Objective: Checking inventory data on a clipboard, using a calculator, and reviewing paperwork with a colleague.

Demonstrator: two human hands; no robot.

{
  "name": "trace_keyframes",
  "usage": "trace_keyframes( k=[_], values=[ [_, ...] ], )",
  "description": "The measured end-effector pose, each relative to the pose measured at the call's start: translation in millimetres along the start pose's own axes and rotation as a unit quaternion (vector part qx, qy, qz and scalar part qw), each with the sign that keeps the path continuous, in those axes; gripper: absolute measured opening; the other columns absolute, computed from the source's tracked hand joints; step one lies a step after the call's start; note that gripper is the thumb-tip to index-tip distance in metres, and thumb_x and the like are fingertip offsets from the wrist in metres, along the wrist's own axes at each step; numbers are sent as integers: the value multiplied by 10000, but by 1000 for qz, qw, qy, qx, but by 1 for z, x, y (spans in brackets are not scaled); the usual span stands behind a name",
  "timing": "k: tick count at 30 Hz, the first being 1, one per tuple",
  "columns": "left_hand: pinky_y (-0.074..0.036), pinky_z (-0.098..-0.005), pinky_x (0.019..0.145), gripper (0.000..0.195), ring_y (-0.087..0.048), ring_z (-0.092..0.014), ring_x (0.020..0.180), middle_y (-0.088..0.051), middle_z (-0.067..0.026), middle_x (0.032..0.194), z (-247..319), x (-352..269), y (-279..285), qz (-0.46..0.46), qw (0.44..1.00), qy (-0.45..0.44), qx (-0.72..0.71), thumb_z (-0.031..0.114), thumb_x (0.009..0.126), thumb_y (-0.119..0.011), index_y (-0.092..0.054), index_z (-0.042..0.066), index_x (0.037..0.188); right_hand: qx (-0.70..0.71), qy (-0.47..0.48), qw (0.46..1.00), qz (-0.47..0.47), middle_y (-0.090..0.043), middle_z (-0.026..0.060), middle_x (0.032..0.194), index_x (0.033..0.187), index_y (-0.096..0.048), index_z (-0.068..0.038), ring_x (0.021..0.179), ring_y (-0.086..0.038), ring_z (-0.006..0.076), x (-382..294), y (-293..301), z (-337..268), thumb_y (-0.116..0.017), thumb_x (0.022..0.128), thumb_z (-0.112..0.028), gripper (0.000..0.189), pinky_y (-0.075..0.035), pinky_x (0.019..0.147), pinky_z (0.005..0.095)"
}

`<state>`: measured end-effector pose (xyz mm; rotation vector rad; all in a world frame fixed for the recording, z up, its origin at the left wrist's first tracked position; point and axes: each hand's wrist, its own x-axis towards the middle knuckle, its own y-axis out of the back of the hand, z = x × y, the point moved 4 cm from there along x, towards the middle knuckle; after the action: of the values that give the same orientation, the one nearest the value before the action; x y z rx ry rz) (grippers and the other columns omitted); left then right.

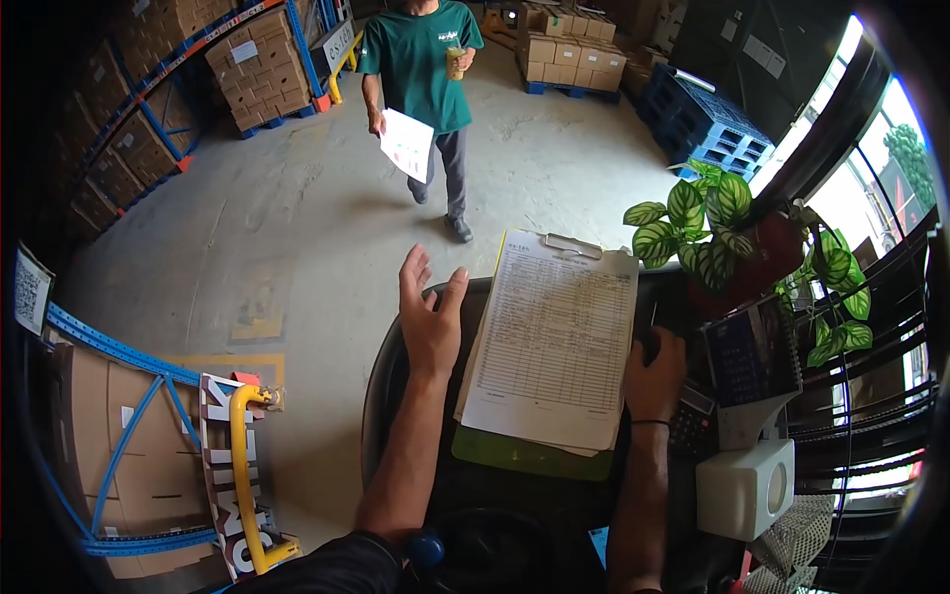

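A clipboard with a green backing (534, 454) lies before me on a dark surface. The filled-in paper form (553, 334) on top of its stack sits under a metal clip (573, 245). My left hand (434, 319) is raised to the left of the papers, fingers spread and nothing in it. At the right edge of the clipboard, my right hand (657, 371) has its fingers curled. Whether it grips anything is hidden, though a thin pen-like item (653, 313) shows near its fingertips. A black calculator (692, 419) lies partly under that hand's right side.
A person (423, 70) faces me, holding a paper sheet (408, 145) and a drink cup (455, 63). Right of the clipboard are a leafy plant (690, 215), a desk calendar (753, 356) and a white box (746, 490). A blue knob (424, 548) sits below my left forearm.
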<state>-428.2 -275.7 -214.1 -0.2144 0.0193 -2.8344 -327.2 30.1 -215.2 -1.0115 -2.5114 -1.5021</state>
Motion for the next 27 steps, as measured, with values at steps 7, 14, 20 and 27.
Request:
trace_keyframes(
  k=[7,14,20,27],
  values=[
    [-354,-542,1179,729,-424,-363,1455,-448,-225,1563,0,-1,1,-2,1000,-6,-9,309,968,-749,-409,42,1557,11,15,1000,-10,-606,195,1215,1255,-626,-16,1120,-637,418,-1,-4,3,-648,928,-58,330,-533,948,472],
    [-361,-436,1194,650,-448,-355,1433,-418,-184,1616,13,-5,-6,-63,998,-11,-22,265,1009,-672,-429,35,1566,-2,29,999,23,-608,175,1216,1227,-648,-30,1140,-609,386,-4,-2,2,-650,926,-76,305,-524,953,476],
    [-271,-448,1218,678,-342,-307,1508,-284,-143,1703,6,-4,-11,-152,976,45,-147,389,1052,-559,-339,153,1649,45,63,997,20,-649,152,1128,1179,-682,-42,1087,-611,360,0,-2,-20,-685,928,-142,270,-524,918,466],
    [-274,-506,1242,814,-333,-304,1525,-308,-130,1682,9,-13,-20,-220,926,73,-298,406,1033,-619,-238,71,1669,88,78,993,-1,-707,141,1013,1161,-703,-38,984,-652,340,-6,2,-20,-718,949,-230,286,-537,855,442]
  ],
)
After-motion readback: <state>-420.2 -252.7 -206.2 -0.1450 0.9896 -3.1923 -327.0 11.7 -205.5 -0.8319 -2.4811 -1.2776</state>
